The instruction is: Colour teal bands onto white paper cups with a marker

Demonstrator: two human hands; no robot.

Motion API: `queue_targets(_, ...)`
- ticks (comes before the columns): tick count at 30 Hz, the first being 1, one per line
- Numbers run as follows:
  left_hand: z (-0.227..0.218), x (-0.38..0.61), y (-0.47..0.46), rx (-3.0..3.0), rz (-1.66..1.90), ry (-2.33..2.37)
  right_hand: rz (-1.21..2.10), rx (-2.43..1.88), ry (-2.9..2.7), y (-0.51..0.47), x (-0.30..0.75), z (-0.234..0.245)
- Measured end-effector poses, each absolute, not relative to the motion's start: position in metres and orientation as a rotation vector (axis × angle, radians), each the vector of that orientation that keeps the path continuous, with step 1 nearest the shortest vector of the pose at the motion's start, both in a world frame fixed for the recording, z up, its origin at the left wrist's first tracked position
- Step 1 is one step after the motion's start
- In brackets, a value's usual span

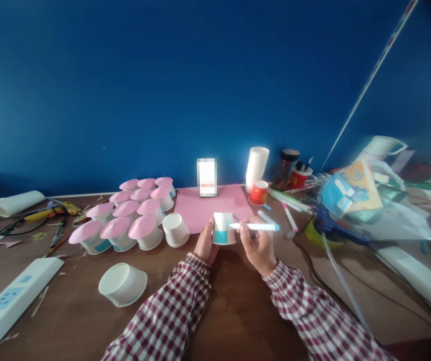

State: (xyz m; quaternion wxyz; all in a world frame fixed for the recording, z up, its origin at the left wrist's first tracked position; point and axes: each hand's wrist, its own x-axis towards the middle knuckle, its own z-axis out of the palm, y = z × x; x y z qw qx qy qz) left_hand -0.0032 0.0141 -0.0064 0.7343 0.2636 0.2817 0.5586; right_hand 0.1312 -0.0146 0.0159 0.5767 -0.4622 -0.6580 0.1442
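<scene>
My left hand (206,244) grips a white paper cup (223,222) by its left side; the cup is upside down, with a blue-green patch on its wall. A white marker (255,227) with a light blue end lies pinched in my right hand (259,249), its tip at the cup's right side, where pale blue lines show. Whether the tip touches the wall I cannot tell. Just behind the cup lies a pink sheet (194,213). To the left, a plain upturned cup (175,229) stands beside several cups topped with pink discs (142,226).
Another white cup (123,284) lies at the front left, near a power strip (15,301). A cup stack (257,165), a red cup (259,192) and several markers (289,216) are at the right. Beyond them sits a plastic bag (392,220). A glue gun (53,211) lies far left.
</scene>
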Motion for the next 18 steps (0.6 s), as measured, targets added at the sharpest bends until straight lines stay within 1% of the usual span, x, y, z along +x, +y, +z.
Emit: queue_targets(18,-0.007,-0.0035,0.0138,0.559,1.25,0.585,0.263,-1.127,-1.535,-0.0116,0.1334,0.0156)
